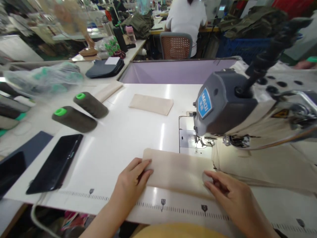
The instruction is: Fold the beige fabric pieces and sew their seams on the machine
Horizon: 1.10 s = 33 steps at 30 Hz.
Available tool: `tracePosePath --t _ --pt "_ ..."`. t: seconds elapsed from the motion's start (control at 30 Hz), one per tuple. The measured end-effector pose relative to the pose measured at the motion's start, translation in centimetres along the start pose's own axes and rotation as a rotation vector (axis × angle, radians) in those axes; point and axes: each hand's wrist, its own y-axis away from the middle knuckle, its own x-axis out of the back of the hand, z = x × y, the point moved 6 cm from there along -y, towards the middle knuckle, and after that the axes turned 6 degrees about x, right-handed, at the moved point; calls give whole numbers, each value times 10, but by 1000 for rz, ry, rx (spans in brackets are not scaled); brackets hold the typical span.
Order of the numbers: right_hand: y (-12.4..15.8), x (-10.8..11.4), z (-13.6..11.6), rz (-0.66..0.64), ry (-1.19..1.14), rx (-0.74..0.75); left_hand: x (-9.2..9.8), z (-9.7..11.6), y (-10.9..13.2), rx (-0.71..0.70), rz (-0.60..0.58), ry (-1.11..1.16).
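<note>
A folded beige fabric piece point(177, 170) lies flat on the white sewing table point(119, 145), just in front of the sewing machine point(237, 109) and its needle plate point(187, 135). My left hand point(132, 181) rests on the fabric's left end with the fingers stretched flat over its edge. My right hand point(228, 193) lies on the fabric's right front corner, fingers extended and pressing down. Neither hand grips anything.
A second beige piece point(151, 104) lies farther back, with two dark thread cones point(74, 119) point(91, 104) lying on their sides to the left. Two black phones point(55, 163) point(11, 170) lie at the left front. A person in white point(187, 18) sits at a table behind.
</note>
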Motion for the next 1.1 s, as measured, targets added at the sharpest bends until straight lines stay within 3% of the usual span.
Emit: tracePosePath --t 0.17,0.37,0.8,0.97,1.1 --pt "1 3 3 39 41 24 -1 -5 0 96 -60 56" --pt "2 0 12 -62 107 21 -2 -6 1 163 -86 97" --pt "-2 -4 15 -103 142 30 -4 -5 -6 241 -186 29" --pt "-8 -2 -3 -123 264 68 -6 2 -13 172 -252 -191" --pt "-15 -2 -30 -95 506 172 -6 19 -17 -84 -180 -405"
